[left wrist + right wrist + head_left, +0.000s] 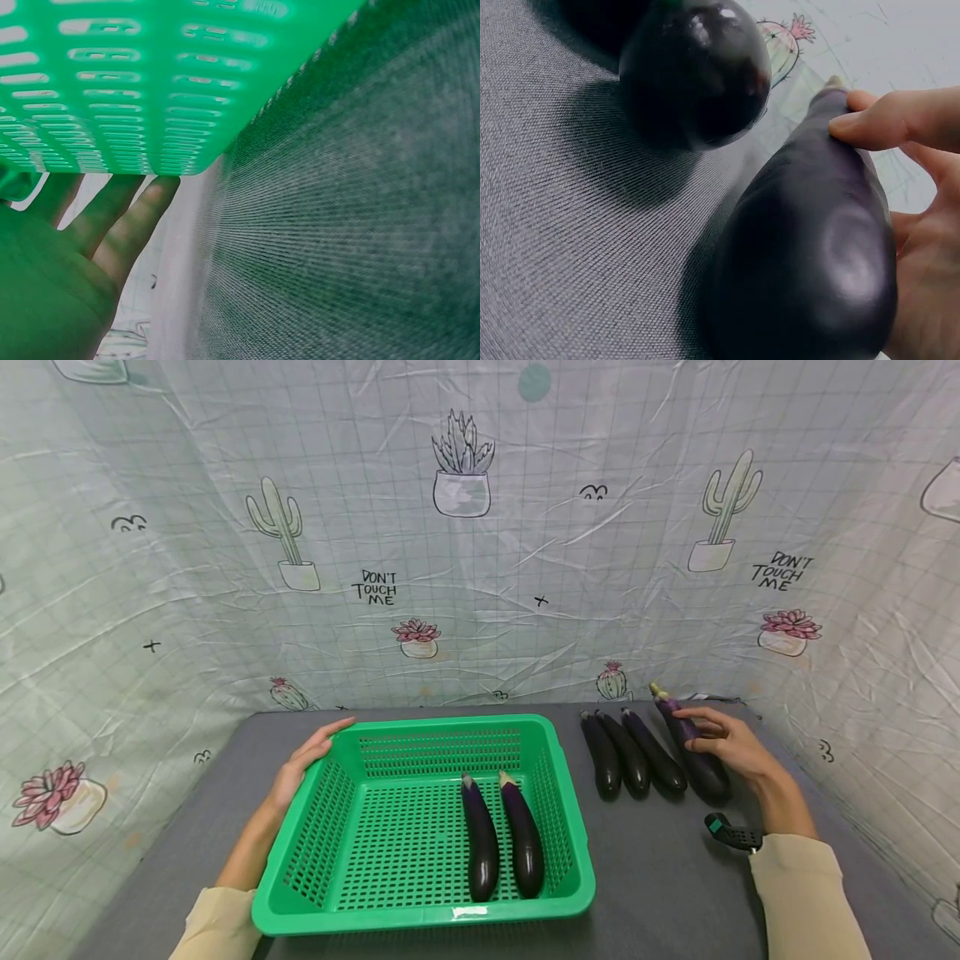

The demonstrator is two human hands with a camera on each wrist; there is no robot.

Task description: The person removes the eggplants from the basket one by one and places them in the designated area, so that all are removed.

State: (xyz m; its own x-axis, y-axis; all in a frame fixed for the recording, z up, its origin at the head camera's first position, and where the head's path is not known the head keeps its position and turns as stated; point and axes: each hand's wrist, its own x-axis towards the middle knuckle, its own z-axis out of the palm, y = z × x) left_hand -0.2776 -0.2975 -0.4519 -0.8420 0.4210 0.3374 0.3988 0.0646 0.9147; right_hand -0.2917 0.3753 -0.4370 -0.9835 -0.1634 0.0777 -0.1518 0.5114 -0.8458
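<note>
In the head view, a green plastic basket (pixel 420 921) with slotted walls stands on the grey table. Two dark purple eggplants, one left (pixel 482 843) and one right (pixel 525 843), lie in its right half. My left hand (pixel 296 768) rests along the basket's far left corner, its extended fingers (pixel 131 232) against the outer wall in the left wrist view. At the far right, my right hand (pixel 731 743) holds an eggplant (pixel 802 255) near its narrow stem end, thumb and fingers on opposite sides. Its thick end points toward me, low over the cloth.
Between the basket and my right hand lie three more eggplants side by side, left (pixel 602 760), middle (pixel 628 760) and right (pixel 656 756). A black wrist camera (pixel 731 835) sits by my right sleeve. Behind the table (pixel 645 877) hangs a plant-print curtain (pixel 525 552).
</note>
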